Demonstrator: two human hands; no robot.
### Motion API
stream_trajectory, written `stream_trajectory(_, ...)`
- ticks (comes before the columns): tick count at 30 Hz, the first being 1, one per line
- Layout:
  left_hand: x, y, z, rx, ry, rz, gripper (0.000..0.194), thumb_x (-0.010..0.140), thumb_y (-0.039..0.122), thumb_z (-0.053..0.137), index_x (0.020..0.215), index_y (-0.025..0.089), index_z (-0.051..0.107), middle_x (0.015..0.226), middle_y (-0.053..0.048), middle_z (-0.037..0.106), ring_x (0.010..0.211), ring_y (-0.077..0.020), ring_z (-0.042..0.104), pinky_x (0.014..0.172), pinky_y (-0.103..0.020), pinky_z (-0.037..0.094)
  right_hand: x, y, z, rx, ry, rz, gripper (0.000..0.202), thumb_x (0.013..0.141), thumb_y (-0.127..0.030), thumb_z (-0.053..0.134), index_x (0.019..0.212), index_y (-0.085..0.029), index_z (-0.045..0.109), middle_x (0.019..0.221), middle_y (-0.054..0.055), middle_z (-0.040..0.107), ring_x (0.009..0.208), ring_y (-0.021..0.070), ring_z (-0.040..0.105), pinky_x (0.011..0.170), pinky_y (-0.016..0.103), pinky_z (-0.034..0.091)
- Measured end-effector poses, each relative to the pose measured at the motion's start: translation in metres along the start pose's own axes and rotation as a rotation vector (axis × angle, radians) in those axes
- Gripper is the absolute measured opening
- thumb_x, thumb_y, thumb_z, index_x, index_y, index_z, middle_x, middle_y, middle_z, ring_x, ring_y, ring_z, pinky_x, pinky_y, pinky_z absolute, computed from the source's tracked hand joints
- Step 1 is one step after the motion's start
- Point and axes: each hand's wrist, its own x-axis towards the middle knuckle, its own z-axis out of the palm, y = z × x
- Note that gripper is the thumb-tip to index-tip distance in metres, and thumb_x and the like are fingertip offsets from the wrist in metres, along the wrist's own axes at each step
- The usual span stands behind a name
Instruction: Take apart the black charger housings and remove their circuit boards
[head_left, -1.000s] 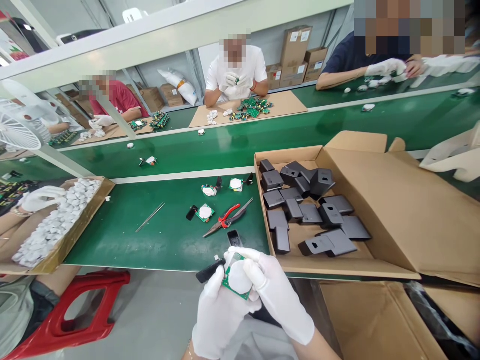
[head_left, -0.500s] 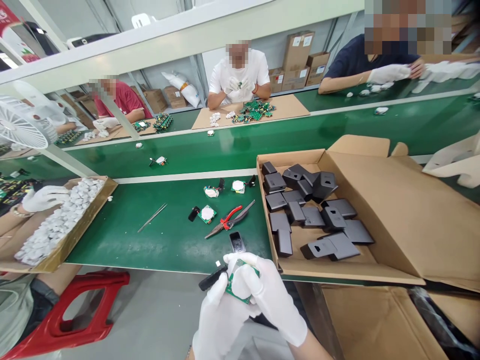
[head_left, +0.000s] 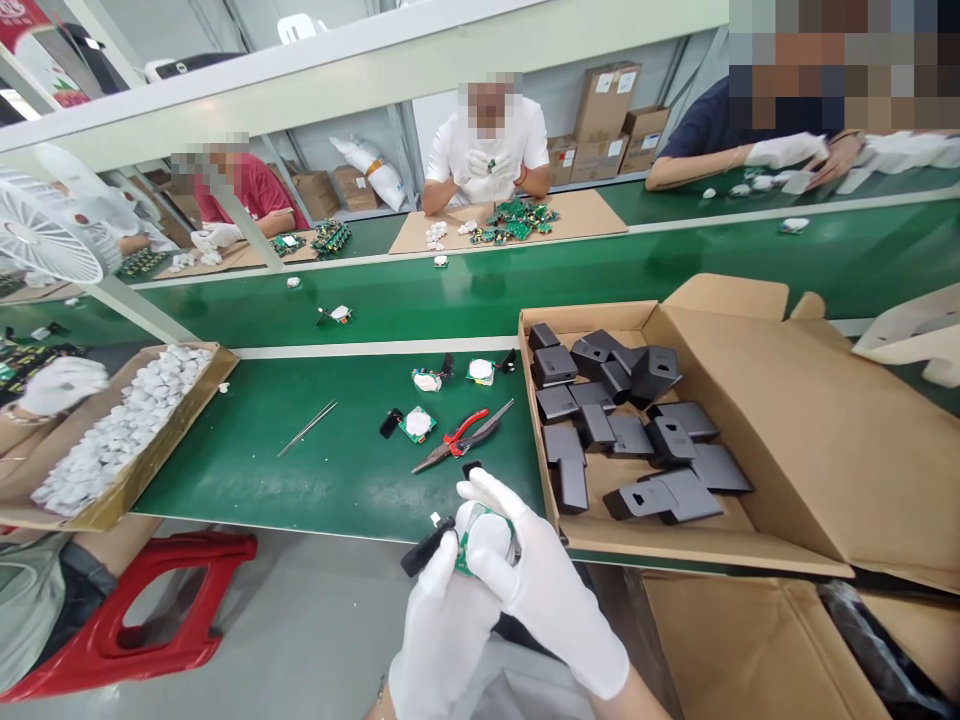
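A green circuit board (head_left: 486, 532) with a round white pad on it is held between my two white-gloved hands, beyond the table's front edge. My left hand (head_left: 444, 630) grips it from the left and below. From the right, my right hand (head_left: 551, 590) closes on it, thumb across the pad and fingers along the far edge. A black piece (head_left: 427, 547) sticks out to the left beside my left fingertips. Just past my right fingertips lies a small black part (head_left: 470, 469), mostly hidden. Red-handled pliers (head_left: 457, 440) rest on the green table (head_left: 247, 470) farther off.
Several boards with white pads, such as this one (head_left: 417, 424), lie beyond the pliers. Tweezers (head_left: 307, 428) are left of them. A cardboard box (head_left: 712, 550) of dark housings stands right, a carton (head_left: 127, 500) of white pieces left. Several co-workers sit around, beside a conveyor belt (head_left: 420, 325).
My right fingers have shifted up and over the board's far edge, covering most of the small black part. The co-worker's gloved hand at left has drawn back from the white pieces.
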Motion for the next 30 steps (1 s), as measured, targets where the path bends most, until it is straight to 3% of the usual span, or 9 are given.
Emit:
stream_trajectory(3, 0.0, 0.002, 0.002, -0.028, -0.003, -0.002, 0.032, 0.096, 0.033, 0.045, 0.113, 0.025, 0.07, 0.107, -0.004, 0.072, 0.122, -0.0191, 0.055, 0.113, -0.03, 0.033, -0.001, 0.0, 0.006, -0.11, 0.077, -0.01, 0.059, 0.083, -0.026, 0.058, 0.141, -0.024, 0.049, 0.142, 0.005, 0.055, 0.132, 0.0256, 0.05, 0.115, 0.046, 0.038)
stream_trajectory(5, -0.002, 0.002, 0.001, -0.068, -0.038, -0.011, 0.033, 0.097, 0.031, 0.042, 0.105, 0.025, 0.073, 0.106, -0.003, 0.073, 0.119, -0.0176, 0.058, 0.113, -0.028, 0.033, -0.001, 0.002, 0.008, -0.088, 0.103, -0.01, 0.054, 0.088, -0.031, 0.054, 0.141, -0.023, 0.049, 0.143, 0.007, 0.054, 0.132, 0.0266, 0.05, 0.114, 0.046, 0.038)
stream_trajectory(10, -0.004, 0.005, 0.001, -0.195, -0.125, -0.053, 0.038, 0.099, 0.033, 0.038, 0.101, 0.023, 0.075, 0.109, -0.001, 0.073, 0.114, -0.0131, 0.061, 0.112, -0.023, 0.032, -0.001, 0.006, 0.005, 0.169, -0.07, -0.081, 0.074, 0.091, -0.036, 0.056, 0.155, -0.025, 0.021, 0.152, 0.01, 0.042, 0.139, 0.0247, 0.042, 0.115, 0.044, 0.037)
stream_trajectory(14, -0.004, 0.005, 0.0, -0.221, -0.07, -0.056, 0.034, 0.096, 0.037, 0.043, 0.099, 0.024, 0.074, 0.106, -0.001, 0.072, 0.113, -0.0172, 0.06, 0.113, -0.029, 0.032, -0.001, 0.008, 0.0, 0.13, -0.1, -0.054, 0.072, 0.095, -0.036, 0.054, 0.156, -0.027, 0.017, 0.154, 0.009, 0.04, 0.142, 0.0229, 0.038, 0.12, 0.046, 0.029)
stream_trajectory(19, -0.004, 0.006, -0.008, -0.172, 0.029, 0.007, 0.031, 0.097, 0.037, 0.042, 0.101, 0.03, 0.072, 0.105, 0.0, 0.071, 0.115, -0.0174, 0.059, 0.108, -0.03, 0.038, 0.001, 0.015, 0.0, 0.312, -0.217, -0.071, 0.068, 0.099, -0.046, 0.042, 0.156, -0.033, 0.009, 0.159, 0.007, 0.032, 0.137, 0.0246, 0.044, 0.101, 0.042, 0.051)
stream_trajectory(23, -0.005, 0.008, -0.011, -0.106, -0.001, 0.021, 0.027, 0.095, 0.035, 0.047, 0.1, 0.027, 0.072, 0.104, 0.0, 0.071, 0.108, -0.0158, 0.061, 0.11, -0.031, 0.035, 0.001, 0.018, 0.005, 0.273, -0.175, -0.128, 0.069, 0.098, -0.042, 0.046, 0.156, -0.031, 0.01, 0.158, 0.008, 0.032, 0.144, 0.0218, 0.034, 0.118, 0.044, 0.031)
stream_trajectory(26, -0.005, 0.008, -0.012, 0.018, -0.007, 0.057, 0.021, 0.092, 0.034, 0.054, 0.094, 0.025, 0.072, 0.095, -0.001, 0.07, 0.108, -0.0169, 0.06, 0.111, -0.03, 0.033, -0.003, 0.021, 0.006, 0.265, -0.134, -0.176, 0.07, 0.1, -0.042, 0.041, 0.156, -0.034, 0.001, 0.163, 0.005, 0.018, 0.145, 0.0225, 0.032, 0.117, 0.046, 0.033)
stream_trajectory(28, -0.007, 0.008, -0.012, 0.102, 0.011, 0.083, 0.02, 0.091, 0.037, 0.056, 0.092, 0.023, 0.072, 0.091, -0.003, 0.068, 0.111, -0.02, 0.058, 0.111, -0.031, 0.033, -0.005, 0.024, 0.007, 0.144, -0.043, -0.243, 0.087, 0.091, -0.045, 0.057, 0.156, -0.035, 0.0, 0.164, 0.004, 0.013, 0.148, 0.0268, 0.026, 0.118, 0.05, 0.031)
stream_trajectory(30, -0.009, 0.01, -0.01, 0.302, 0.073, 0.14, 0.021, 0.091, 0.038, 0.058, 0.1, 0.024, 0.071, 0.102, -0.005, 0.068, 0.118, -0.0234, 0.054, 0.111, -0.034, 0.032, -0.005, 0.029, 0.007, -0.069, 0.039, -0.339, 0.102, 0.078, -0.038, 0.075, 0.156, -0.036, 0.008, 0.163, 0.004, 0.021, 0.149, 0.0317, 0.02, 0.12, 0.055, 0.024)
